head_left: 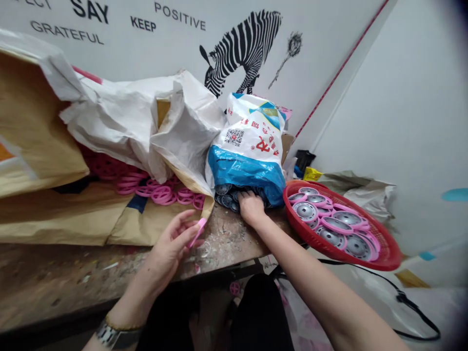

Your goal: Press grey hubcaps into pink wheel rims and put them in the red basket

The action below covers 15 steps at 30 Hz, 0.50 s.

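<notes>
Between the thumb and fingers of my left hand (175, 243) is a pink plastic ring (198, 232), seen nearly edge-on above the front of the table. My right hand (251, 207) reaches into the mouth of a blue and white plastic sack (245, 165), among dark grey wheel discs (227, 201). Its fingertips are partly hidden there, so what they grip, if anything, does not show. Many more pink rings (163, 194) spill from a paper sack (146, 229) left of the discs.
A red plastic basket (387, 253) at the right holds grey discs fitted in pink rings (306, 211). The worn table (226, 239) has its front edge near my legs. White sacking (120, 117) stands along the wall, and a black strap (402, 297) hangs below the basket.
</notes>
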Motion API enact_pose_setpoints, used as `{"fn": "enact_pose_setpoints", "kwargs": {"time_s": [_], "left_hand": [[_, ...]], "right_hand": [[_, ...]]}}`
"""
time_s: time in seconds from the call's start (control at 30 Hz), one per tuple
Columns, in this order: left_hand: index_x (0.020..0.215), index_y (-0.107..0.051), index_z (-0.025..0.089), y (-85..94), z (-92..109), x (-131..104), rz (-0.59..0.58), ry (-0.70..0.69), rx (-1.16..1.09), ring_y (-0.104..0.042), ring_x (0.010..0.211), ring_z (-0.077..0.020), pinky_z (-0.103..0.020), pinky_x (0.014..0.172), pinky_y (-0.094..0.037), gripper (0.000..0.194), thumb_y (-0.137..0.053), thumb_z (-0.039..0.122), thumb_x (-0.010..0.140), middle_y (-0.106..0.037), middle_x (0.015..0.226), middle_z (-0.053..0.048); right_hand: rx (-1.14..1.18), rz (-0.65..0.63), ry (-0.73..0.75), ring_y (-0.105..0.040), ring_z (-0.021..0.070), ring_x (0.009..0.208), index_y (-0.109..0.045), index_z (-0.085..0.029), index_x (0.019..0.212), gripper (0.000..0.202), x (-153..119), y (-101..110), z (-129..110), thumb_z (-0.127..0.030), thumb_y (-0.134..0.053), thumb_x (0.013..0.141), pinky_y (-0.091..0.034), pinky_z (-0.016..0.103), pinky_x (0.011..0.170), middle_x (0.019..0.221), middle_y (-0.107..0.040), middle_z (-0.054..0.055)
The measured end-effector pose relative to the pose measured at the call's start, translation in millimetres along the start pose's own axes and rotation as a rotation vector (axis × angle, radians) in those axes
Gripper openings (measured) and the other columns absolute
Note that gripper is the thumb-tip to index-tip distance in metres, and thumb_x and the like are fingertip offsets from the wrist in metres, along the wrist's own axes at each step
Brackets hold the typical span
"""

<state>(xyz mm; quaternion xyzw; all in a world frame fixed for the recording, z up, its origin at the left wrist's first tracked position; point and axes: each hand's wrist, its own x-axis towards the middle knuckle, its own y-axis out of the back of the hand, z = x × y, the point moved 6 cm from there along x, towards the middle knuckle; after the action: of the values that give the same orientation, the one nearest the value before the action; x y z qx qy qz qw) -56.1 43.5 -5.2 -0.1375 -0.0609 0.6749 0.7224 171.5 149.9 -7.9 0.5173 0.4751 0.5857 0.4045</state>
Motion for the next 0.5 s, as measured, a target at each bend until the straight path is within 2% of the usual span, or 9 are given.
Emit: {"fn": "enact_pose_setpoints", "kwargs": {"time_s": [0.07, 0.13, 0.23, 0.3, 0.4, 0.5], "left_hand": [[0.116, -0.064, 0.016, -7.8, -8.4, -11.6, -0.009, 0.160, -0.224, -0.071, 0.092, -0.0207, -0.031, 0.074, -0.063, 0.040, -0.077, 0.032, 0.081, -0.071, 0.107, -0.009], [0.109, -0.066, 0.012, -13.3, -15.3, -18.7, -0.020, 0.275, -0.369, -0.073, 0.086, -0.0205, -0.031, 0.070, -0.064, 0.024, -0.063, 0.029, 0.093, -0.072, 0.105, -0.011], [0.108, -0.066, 0.010, -17.8, -23.1, -21.8, -0.047, 0.371, -0.505, -0.075, 0.081, -0.0208, -0.028, 0.065, -0.064, 0.029, -0.045, 0.030, 0.103, -0.073, 0.102, -0.013], [0.109, -0.065, 0.010, -19.6, -26.9, -21.0, -0.069, 0.399, -0.549, -0.076, 0.080, -0.0213, -0.028, 0.064, -0.064, 0.034, -0.041, 0.034, 0.105, -0.074, 0.098, -0.012], [0.110, -0.064, 0.011, -21.7, -31.7, -19.4, -0.078, 0.419, -0.566, -0.076, 0.079, -0.0215, -0.027, 0.063, -0.064, 0.038, -0.040, 0.039, 0.105, -0.074, 0.095, -0.012], [0.109, -0.064, 0.011, -25.8, -35.5, -19.1, -0.086, 0.425, -0.564, -0.076, 0.079, -0.0216, -0.028, 0.063, -0.064, 0.039, -0.039, 0.040, 0.105, -0.074, 0.097, -0.012]], "right_hand": [[-0.002, 0.015, -0.005, -0.057, 0.0294, 0.111, -0.067, -0.015, 0.123, 0.037, -0.2, -1.1, 1.2, -0.012, -0.042, 0.095, -0.046, 0.037, 0.085, 0.118, -0.070, 0.018], [0.011, 0.048, -0.013, -0.060, 0.0291, 0.107, -0.069, -0.015, 0.120, 0.036, -1.8, 3.0, 5.1, -0.012, -0.042, 0.095, -0.046, 0.037, 0.084, 0.113, -0.072, 0.018], [0.064, 0.136, -0.007, -0.061, 0.0292, 0.105, -0.072, -0.014, 0.115, 0.035, -10.1, 18.0, 11.5, -0.017, -0.042, 0.098, -0.046, 0.038, 0.086, 0.108, -0.074, 0.017], [0.119, 0.208, 0.019, -0.061, 0.0274, 0.106, -0.071, -0.015, 0.117, 0.035, -22.5, 30.9, 11.9, -0.021, -0.041, 0.101, -0.047, 0.038, 0.091, 0.113, -0.074, 0.015], [0.225, 0.306, 0.094, -0.062, 0.0225, 0.107, -0.070, -0.018, 0.121, 0.033, -53.2, 49.6, 1.6, -0.024, -0.044, 0.102, -0.047, 0.035, 0.096, 0.116, -0.074, 0.009], [0.452, 0.457, 0.251, -0.064, 0.0214, 0.099, -0.071, -0.021, 0.118, 0.029, -95.0, 70.1, -20.4, -0.021, -0.048, 0.100, -0.050, 0.036, 0.092, 0.108, -0.076, 0.007]]}}
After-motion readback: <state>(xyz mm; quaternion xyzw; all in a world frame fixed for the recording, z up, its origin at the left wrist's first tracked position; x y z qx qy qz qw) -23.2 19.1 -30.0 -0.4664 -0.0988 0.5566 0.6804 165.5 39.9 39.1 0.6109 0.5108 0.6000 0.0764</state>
